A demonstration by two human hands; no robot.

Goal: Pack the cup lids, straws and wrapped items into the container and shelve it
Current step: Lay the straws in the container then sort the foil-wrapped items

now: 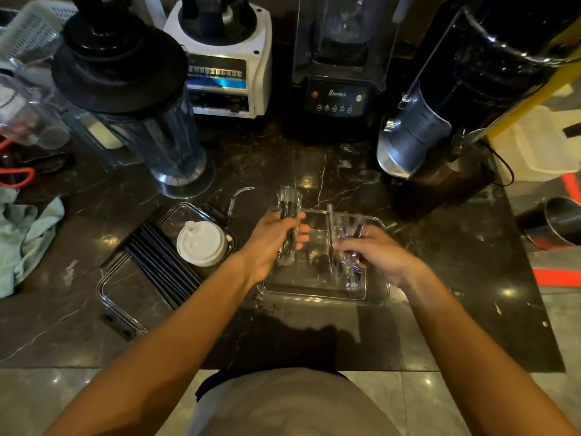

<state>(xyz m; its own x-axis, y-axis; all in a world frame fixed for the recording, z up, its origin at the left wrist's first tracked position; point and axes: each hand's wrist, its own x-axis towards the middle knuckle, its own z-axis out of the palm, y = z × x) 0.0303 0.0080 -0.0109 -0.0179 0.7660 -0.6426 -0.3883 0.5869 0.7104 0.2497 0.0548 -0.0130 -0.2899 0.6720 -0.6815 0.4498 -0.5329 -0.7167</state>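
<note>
Gripping a bundle of wrapped items point(287, 228) upright, the left hand point(270, 243) has its fingers and thumb curled round the clear wrappers, which show dark contents and stick out above and below the fist, over the far left corner of the container point(317, 298). Just to the right, the right hand point(374, 251) pinches a second bunch of wrapped items point(344, 247) whose lower ends reach down inside the container, toward its right side. That container is a clear, shallow rectangular box standing on the dark marble bench point(456, 278), near the middle and close to the person. Left of it lies the clear container lid point(125, 297) with dark clips, flat on the bench; a row of black straws point(163, 262) lies slanted across it, and a stack of white cup lids point(201, 243) sits on its far end, touching the straws. A loose clear wrapper point(240, 196) lies on the bench just beyond the lid. Along the far side stand 1 blender jar point(141, 114) with a black cap, a white blender base point(226, 58), a black blender point(339, 77) in a clear hood, and a dark, silver-banded grinder point(465, 99) at the right. A pale green cloth point(22, 237) is bunched at the left edge, and a steel cup point(556, 221) lies on its side at the far right, off the bench.
</note>
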